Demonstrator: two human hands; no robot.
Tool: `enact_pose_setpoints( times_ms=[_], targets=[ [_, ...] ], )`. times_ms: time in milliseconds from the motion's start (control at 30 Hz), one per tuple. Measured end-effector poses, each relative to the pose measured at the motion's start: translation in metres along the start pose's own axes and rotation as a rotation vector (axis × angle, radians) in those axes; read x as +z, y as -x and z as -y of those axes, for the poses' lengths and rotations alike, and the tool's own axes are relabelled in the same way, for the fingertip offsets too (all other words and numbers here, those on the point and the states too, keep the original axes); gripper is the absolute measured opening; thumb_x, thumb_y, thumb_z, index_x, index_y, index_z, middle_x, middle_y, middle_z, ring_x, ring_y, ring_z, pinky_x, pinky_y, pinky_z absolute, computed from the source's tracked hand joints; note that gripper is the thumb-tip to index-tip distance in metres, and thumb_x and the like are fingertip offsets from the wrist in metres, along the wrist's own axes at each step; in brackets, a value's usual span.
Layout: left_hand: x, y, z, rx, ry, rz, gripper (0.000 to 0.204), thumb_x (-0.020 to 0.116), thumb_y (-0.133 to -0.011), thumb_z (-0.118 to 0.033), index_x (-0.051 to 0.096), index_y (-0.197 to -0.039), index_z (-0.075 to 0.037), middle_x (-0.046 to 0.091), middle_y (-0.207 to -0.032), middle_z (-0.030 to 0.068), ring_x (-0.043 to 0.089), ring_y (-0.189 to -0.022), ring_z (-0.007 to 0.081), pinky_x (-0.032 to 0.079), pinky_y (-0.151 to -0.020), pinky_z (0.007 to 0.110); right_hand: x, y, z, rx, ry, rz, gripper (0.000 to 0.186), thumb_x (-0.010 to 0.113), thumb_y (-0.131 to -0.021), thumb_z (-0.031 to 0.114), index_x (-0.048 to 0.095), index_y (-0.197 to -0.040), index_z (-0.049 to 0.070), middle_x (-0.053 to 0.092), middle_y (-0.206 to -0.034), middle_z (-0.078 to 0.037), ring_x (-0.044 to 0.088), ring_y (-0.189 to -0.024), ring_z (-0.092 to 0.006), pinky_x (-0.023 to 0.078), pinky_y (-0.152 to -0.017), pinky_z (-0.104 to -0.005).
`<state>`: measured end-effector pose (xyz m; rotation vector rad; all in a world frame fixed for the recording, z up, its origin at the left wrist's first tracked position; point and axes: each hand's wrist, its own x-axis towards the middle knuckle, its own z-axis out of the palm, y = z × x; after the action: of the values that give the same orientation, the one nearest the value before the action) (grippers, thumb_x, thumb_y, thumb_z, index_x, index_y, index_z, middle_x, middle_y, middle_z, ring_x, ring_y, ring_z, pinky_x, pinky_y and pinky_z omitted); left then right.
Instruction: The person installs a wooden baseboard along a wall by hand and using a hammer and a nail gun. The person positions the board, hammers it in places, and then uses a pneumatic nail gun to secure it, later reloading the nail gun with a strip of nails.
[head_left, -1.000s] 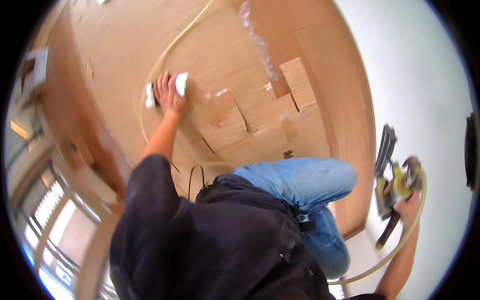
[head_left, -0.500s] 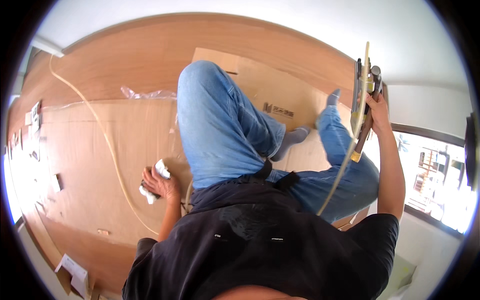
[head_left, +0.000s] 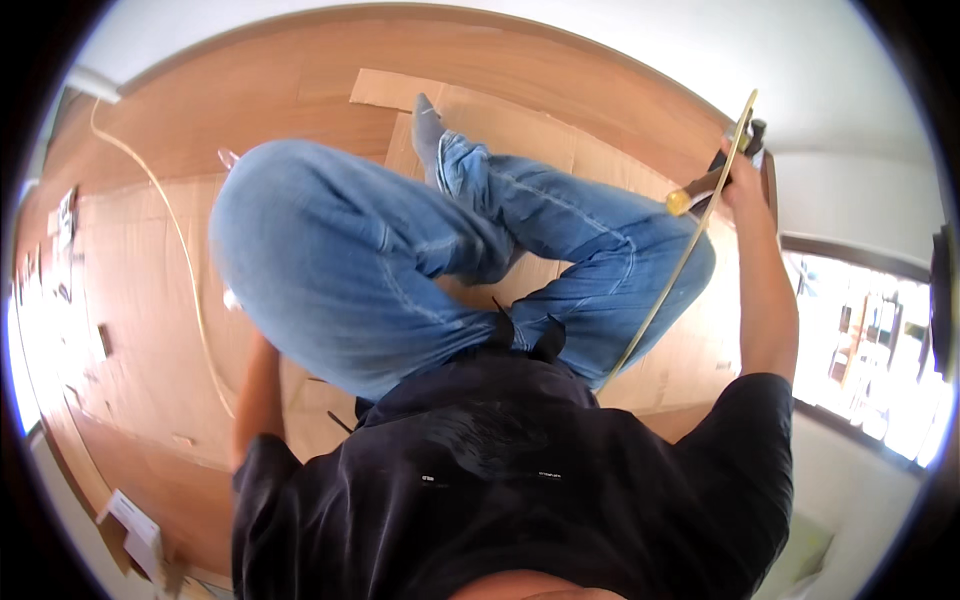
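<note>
My right hand (head_left: 742,188) is closed round a dark tool (head_left: 715,182) with a brownish handle that ends in an amber knob. Its exact kind is hard to make out, and a black part of it sticks up beyond my fingers. A yellow hose (head_left: 668,290) crosses in front of it and slants down to my waist. On the left, my forearm reaches down behind my raised knee (head_left: 290,225), which hides my left hand. A small white bit (head_left: 232,300) peeks out beside that knee. My legs are bent and crossed over the cardboard (head_left: 130,320).
Cardboard sheets cover much of the wooden floor (head_left: 230,110). Another length of hose (head_left: 180,225) trails along the left. A white box-like piece (head_left: 132,520) lies at the lower left. Along the far side stands a white wall (head_left: 620,40), and a bright opening (head_left: 860,345) is on the right.
My left knee has swung left, over my left hand, which held crumpled white material. My other foot has shifted left and away from me. The tool in my right hand has tilted, its amber end rising.
</note>
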<state>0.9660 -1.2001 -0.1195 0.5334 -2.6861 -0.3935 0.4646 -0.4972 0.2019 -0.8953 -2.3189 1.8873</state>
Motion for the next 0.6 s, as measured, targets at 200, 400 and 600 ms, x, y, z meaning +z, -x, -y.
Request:
enact_pose_setpoints(
  times_ms=[200, 400, 600],
  targets=[
    [0.0, -0.079, -0.021, -0.11, -0.264, 0.159, 0.062, 0.059, -0.097, -0.039, 0.049, -0.152, -0.012, 0.041, -0.164, 0.0161, 0.029, -0.156, 0.038, 0.012, -0.126, 0.063, 0.095, -0.008, -0.048, -0.188, 0.346, 0.295, 0.047, 0.084, -0.092, 0.017, 0.061, -0.129, -0.002, 0.069, -0.118, -0.011, 0.066, -0.103, -0.0226, 0.056, -0.087, -0.0407],
    [0.015, -0.065, 0.0, -0.153, -0.374, 0.252, 0.066, 0.058, -0.099, -0.046, 0.046, -0.156, -0.014, 0.037, -0.167, 0.0109, 0.025, -0.159, 0.0344, 0.009, -0.127, 0.062, 0.224, 0.008, -0.061, -0.621, 0.942, 0.605, 0.081, 0.089, -0.082, 0.038, 0.05, -0.134, -0.009, 0.068, -0.123, -0.024, 0.067, -0.114, -0.0361, 0.053, -0.096, -0.0454],
    [0.021, -0.091, -0.03, -0.162, -0.318, 0.283, 0.065, 0.063, -0.095, -0.036, 0.046, -0.155, -0.015, 0.038, -0.167, 0.0089, 0.025, -0.158, 0.0354, 0.012, -0.127, 0.064, 0.276, 0.058, -0.067, -0.487, 1.12, 0.887, 0.061, 0.088, -0.08, 0.031, 0.051, -0.118, 0.0, 0.07, -0.11, -0.025, 0.068, -0.107, -0.0445, 0.053, -0.092, -0.0496]
  ],
)
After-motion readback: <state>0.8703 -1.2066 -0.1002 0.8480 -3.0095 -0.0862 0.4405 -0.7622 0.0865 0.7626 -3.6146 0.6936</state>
